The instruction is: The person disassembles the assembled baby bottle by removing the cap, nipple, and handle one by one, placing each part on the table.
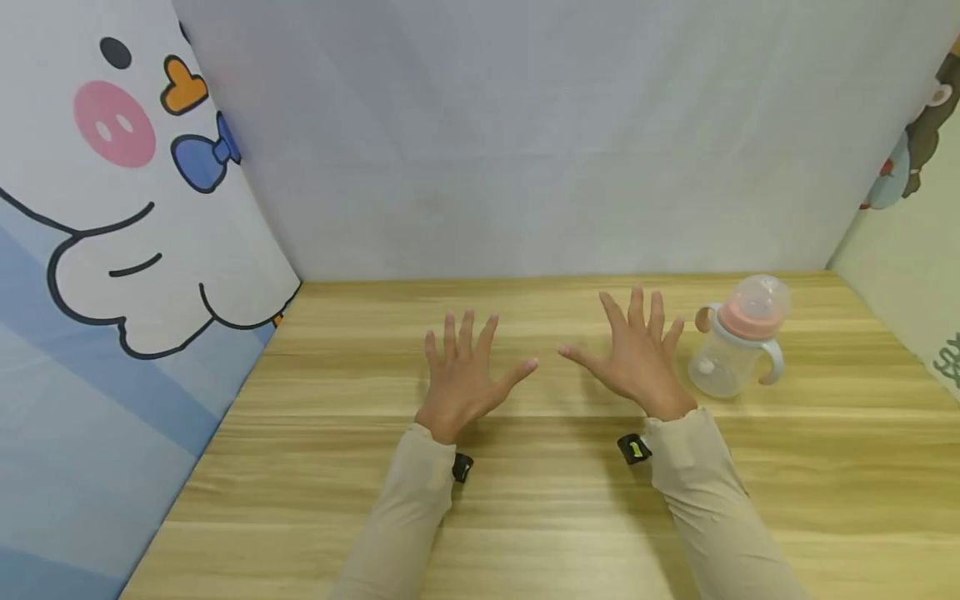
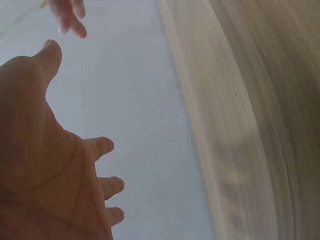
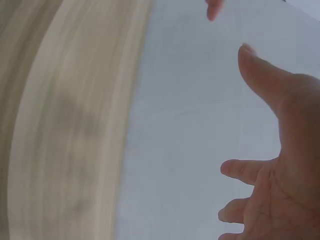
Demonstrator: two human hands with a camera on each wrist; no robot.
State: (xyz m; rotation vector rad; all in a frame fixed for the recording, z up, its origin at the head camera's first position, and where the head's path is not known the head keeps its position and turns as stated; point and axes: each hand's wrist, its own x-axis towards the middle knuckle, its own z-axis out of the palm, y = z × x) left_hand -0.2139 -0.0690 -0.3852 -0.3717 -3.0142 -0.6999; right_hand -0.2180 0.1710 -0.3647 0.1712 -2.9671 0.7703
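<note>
The bench (image 1: pixel 540 525) has a pale yellow-brown wood-grain top, its lighter and darker streaks running from side to side. A clear baby bottle (image 1: pixel 724 365) stands upright on it, towards the far right corner, with a pink collar (image 1: pixel 744 322), a see-through domed cap (image 1: pixel 763 293) and two side handles (image 1: pixel 773 362).

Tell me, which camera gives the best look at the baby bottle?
The head view: the whole bottle appears there unobstructed, its pink collar, clear cap and both handles visible, beside the right hand. Neither wrist view shows any of it.
</note>
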